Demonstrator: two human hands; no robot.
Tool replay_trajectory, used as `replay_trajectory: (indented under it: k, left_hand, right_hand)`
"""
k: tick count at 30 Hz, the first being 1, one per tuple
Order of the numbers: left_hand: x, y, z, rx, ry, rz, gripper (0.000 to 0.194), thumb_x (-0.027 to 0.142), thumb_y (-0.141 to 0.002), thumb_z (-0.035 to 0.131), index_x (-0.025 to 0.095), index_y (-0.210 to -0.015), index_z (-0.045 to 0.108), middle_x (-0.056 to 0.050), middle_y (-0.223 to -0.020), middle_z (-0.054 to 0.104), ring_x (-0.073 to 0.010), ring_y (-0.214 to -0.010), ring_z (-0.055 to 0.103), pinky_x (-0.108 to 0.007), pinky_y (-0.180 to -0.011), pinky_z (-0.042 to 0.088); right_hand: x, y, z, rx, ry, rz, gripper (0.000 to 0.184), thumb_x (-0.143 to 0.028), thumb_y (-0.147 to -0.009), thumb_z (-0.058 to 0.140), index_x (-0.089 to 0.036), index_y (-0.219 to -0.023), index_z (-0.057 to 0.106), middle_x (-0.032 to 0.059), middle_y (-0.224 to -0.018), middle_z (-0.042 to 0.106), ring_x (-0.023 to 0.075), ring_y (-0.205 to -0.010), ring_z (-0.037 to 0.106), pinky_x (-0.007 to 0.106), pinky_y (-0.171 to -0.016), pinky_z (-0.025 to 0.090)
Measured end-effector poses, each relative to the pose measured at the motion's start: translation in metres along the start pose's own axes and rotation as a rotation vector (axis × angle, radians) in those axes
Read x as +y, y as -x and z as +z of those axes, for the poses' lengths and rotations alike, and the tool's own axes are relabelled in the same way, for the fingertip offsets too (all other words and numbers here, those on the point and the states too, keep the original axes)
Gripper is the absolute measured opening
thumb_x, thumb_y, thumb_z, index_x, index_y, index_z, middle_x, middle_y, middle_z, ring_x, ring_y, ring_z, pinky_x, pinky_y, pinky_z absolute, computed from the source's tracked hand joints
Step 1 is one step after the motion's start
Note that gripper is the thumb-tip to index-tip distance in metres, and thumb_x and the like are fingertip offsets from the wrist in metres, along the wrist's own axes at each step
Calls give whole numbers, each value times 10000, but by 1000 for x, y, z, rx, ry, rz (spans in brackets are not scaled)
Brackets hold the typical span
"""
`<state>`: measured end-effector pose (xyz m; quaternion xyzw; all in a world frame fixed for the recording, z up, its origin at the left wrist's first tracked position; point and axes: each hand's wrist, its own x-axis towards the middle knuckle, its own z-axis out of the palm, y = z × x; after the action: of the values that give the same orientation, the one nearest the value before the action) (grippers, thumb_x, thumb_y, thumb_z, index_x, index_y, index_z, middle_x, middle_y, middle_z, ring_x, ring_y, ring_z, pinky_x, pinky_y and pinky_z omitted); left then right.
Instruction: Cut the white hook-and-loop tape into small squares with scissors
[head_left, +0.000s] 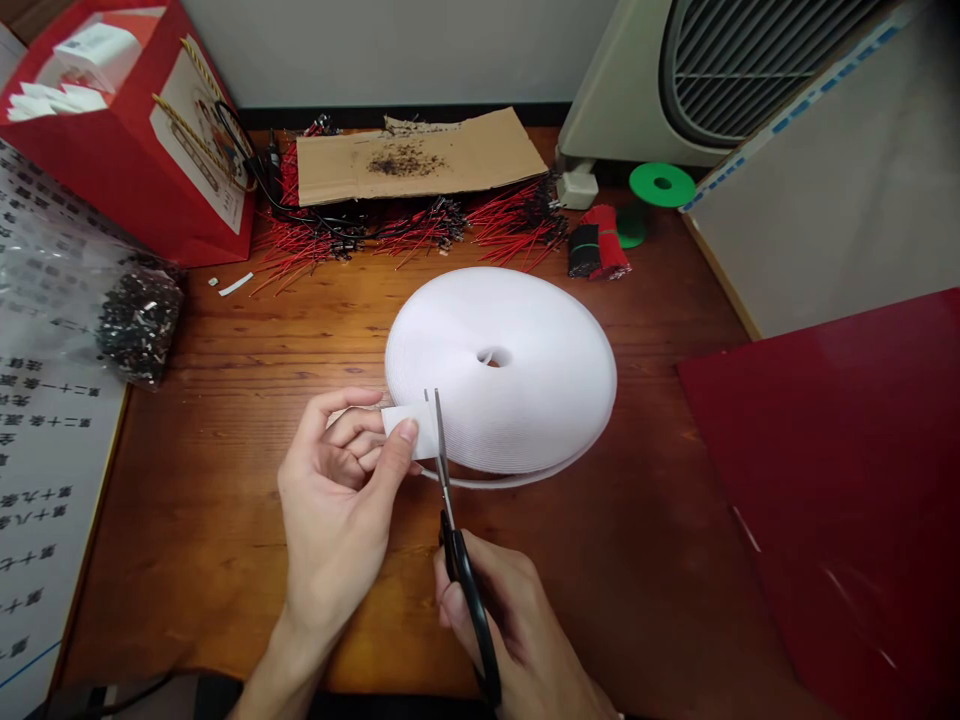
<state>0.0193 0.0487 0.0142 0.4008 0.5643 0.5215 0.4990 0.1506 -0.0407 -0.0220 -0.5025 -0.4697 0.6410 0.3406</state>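
A large roll of white hook-and-loop tape lies flat on the wooden desk. My left hand pinches the free end of the tape between thumb and fingers, drawing it out from the roll. My right hand grips black-handled scissors. Their open metal blades stand across the strip, right beside my left thumb. The lower blade is hidden behind the tape.
Red and black wires lie in a band behind the roll, below a cardboard sheet. A bag of black parts sits left, by a red paper bag. A red board lies to the right.
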Motion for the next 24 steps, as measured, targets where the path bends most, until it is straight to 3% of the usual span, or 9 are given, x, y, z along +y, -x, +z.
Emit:
replay_trajectory:
  k: [17,24]
  left_hand:
    - [-1,4,4,29,-4,26,254,203,-840,851,206,-992,646,15,-740,757,-102,-646,720,-158,-637,588]
    - [0,2,5,33,-3,27,264,198,-822,863,209,-973,646,11,-744,754,-106,-662,719,-165,-648,591]
  right_hand:
    - [1,0,1,8,29,-18,493,-648,-1051,423,-242,-772,425,-25,-720,443,164,-629,403,305,-582,306]
    - [0,0,1,16,65,-46,396,-509,-1074,392,-242,-785,436,-14,-716,488,172,-630,462,305,-595,352]
